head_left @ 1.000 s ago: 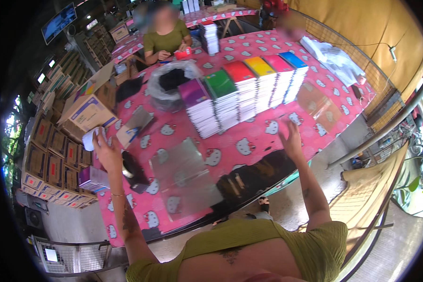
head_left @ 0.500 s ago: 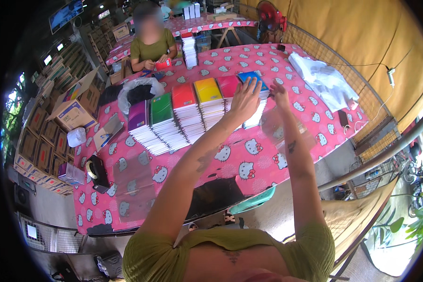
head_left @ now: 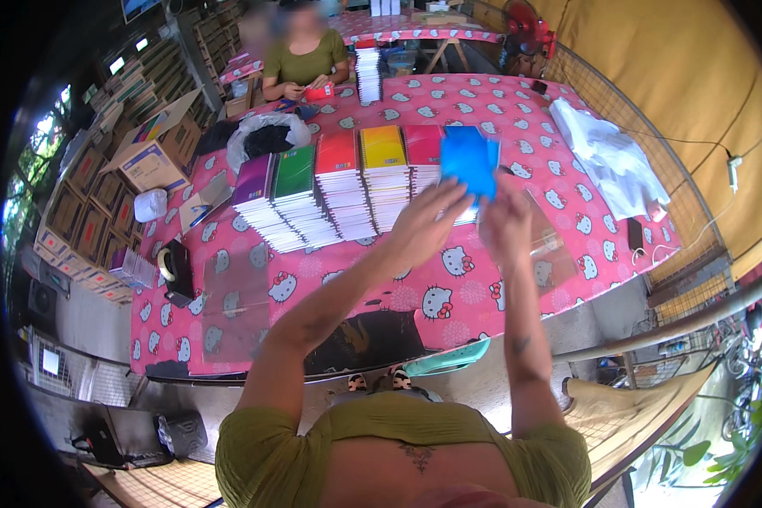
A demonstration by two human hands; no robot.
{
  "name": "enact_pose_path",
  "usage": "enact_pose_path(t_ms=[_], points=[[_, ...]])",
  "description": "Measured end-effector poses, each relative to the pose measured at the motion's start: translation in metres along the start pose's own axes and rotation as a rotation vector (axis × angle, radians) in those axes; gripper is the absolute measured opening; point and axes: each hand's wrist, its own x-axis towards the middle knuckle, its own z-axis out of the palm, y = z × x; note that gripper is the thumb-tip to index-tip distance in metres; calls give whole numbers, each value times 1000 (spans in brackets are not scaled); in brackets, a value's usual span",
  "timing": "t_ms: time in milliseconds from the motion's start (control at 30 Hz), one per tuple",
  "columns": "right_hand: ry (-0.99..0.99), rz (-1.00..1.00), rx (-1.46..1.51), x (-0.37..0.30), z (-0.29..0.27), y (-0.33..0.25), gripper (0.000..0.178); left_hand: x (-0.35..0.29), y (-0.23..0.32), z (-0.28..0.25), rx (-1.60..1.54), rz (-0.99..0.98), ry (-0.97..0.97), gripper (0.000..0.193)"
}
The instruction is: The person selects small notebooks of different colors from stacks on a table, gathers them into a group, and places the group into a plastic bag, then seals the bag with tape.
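A blue spiral notebook is tilted up above the rightmost stack of notebooks, partly hiding it. The fingers of my left hand are closed on its lower left edge. At its lower right corner is my right hand, closed and smeared by motion, so the exact grip is hard to see. To the left stand stacks with pink, yellow, red, green and purple covers. A clear plastic sheet lies beside my right forearm.
Another clear sheet and a black tape dispenser lie on the pink patterned table. White plastic covers the right side. Across the table sits a co-worker beside a notebook stack. Cardboard boxes stand at left.
The blue notebook has come up off its stack and tilted toward me. My left hand has slid from its top to its lower edge; my right hand has moved down to its corner.
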Motion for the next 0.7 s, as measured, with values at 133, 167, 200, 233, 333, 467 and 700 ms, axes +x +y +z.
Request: enact_pose_path(t_ms=[133, 167, 200, 233, 333, 467, 700], points=[[-122, 282, -505, -122, -2, 61, 49, -176, 36, -18, -38, -220, -374, 41], [-149, 145, -603, -119, -8, 77, 49, -228, 38, -12, -58, -255, -469, 41], [-173, 13, -702, -112, -20, 95, 50, -262, 42, -8, -87, -293, -567, 41], [-187, -125, -808, -103, -29, 105, 50, -262, 42, -7, -117, -324, -597, 40], [-138, -438, -970, -25, 6, 66, 53, -213, 15, -19, -99, -359, -573, 39], [-232, -673, -1280, 75, 20, 63, 60, -78, -40, 0, 99, -136, -73, 44], [-527, -468, -1225, 122, 19, 42, 57, 16, -122, 2, 259, -187, -225, 23]])
